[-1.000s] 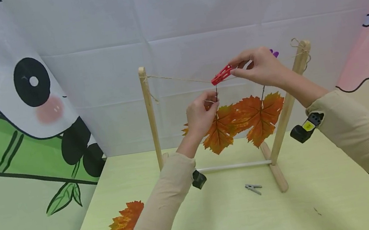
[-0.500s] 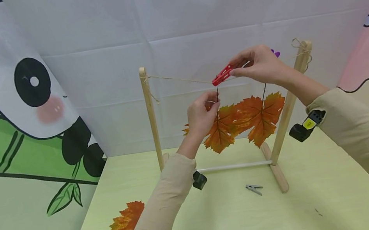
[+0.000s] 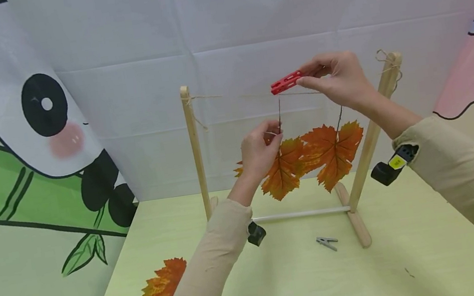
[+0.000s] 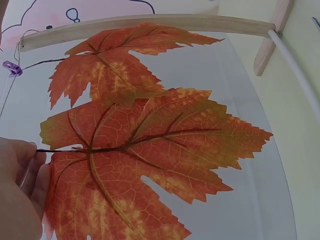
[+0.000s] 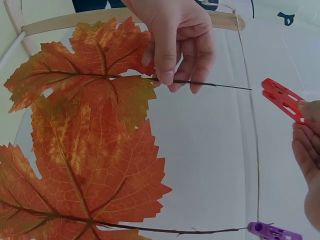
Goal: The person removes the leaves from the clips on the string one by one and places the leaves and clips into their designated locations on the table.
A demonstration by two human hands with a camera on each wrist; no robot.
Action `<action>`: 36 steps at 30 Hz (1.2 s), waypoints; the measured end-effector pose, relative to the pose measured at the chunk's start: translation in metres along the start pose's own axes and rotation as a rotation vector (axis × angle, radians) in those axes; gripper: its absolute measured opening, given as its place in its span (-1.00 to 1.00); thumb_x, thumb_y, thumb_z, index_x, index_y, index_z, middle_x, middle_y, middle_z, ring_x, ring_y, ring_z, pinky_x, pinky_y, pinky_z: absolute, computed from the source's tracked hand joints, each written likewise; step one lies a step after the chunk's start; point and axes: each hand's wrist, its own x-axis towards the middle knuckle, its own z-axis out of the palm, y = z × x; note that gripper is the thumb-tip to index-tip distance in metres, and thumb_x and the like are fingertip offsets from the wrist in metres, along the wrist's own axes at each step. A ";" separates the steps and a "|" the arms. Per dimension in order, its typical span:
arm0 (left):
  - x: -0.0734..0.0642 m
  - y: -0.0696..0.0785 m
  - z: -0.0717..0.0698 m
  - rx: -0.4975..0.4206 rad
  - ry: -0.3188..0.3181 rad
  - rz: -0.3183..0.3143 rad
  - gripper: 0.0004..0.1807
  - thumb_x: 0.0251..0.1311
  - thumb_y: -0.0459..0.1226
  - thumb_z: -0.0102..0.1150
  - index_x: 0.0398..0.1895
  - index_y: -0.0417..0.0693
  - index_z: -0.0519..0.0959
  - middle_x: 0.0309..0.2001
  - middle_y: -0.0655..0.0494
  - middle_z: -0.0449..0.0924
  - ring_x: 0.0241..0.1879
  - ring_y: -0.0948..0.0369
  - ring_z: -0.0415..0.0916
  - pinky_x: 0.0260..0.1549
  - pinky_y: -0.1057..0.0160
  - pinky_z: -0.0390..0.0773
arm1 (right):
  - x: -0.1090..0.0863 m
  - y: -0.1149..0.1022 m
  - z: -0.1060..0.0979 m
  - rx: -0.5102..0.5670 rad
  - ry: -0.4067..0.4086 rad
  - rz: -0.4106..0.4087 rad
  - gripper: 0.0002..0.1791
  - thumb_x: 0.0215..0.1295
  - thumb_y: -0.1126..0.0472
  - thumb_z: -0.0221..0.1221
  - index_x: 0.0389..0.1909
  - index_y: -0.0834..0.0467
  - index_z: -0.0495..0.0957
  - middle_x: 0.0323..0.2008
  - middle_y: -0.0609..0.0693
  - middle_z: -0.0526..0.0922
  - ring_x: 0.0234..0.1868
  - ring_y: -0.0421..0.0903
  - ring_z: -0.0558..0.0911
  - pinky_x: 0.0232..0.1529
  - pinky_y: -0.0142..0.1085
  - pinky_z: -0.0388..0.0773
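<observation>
My left hand (image 3: 260, 151) pinches the dark stem of an orange maple leaf (image 3: 283, 168), with the stem's thin tip pointing up. In the right wrist view that tip reaches right to the string (image 5: 257, 165). My right hand (image 3: 338, 78) holds a red clothespin (image 3: 286, 82) by one end, between thumb and fingers. Its other end points left, just above the string and apart from the stem tip. Beside the held leaf, a second maple leaf (image 3: 338, 151) hangs by its stem from a purple clothespin (image 5: 274, 231) on the string.
The string runs between two wooden posts, left (image 3: 196, 153) and right (image 3: 368, 149), joined low down by a white rod (image 3: 301, 215). A grey clothespin (image 3: 326, 243) lies on the table (image 3: 301, 280). Another maple leaf (image 3: 162, 292) lies at the left, partly behind the left sleeve.
The red clothespin has risen with my right hand and turned more level, coming away from the stem and string. The stem tip now shows bare beneath it. My left hand has barely moved.
</observation>
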 end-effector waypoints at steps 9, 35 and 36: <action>-0.009 -0.014 -0.006 0.009 0.011 -0.019 -0.82 0.12 -0.37 0.16 -0.18 -0.13 0.57 -0.32 0.08 0.63 -0.40 0.25 0.57 -0.34 0.42 0.52 | -0.013 -0.006 0.008 0.001 0.075 -0.210 -0.64 -0.05 0.41 0.31 -0.15 0.35 0.56 -0.26 0.14 0.61 -0.26 -0.36 0.51 -0.22 -0.56 0.48; -0.035 -0.052 -0.027 0.002 0.009 -0.077 -0.84 0.07 -0.42 0.19 -0.24 -0.17 0.58 -0.38 0.04 0.62 -0.43 0.20 0.59 -0.36 0.30 0.56 | -0.062 0.007 0.019 0.092 0.108 -0.163 -0.63 -0.08 0.50 0.29 -0.15 0.35 0.56 -0.30 0.08 0.61 -0.23 -0.33 0.53 -0.25 -0.53 0.50; -0.037 -0.054 -0.027 0.002 0.003 -0.081 -0.84 0.07 -0.42 0.19 -0.25 -0.17 0.58 -0.38 0.04 0.62 -0.43 0.19 0.59 -0.36 0.30 0.57 | -0.064 0.008 0.020 0.092 0.107 -0.164 -0.63 -0.09 0.51 0.29 -0.15 0.36 0.56 -0.29 0.10 0.61 -0.23 -0.34 0.53 -0.25 -0.53 0.50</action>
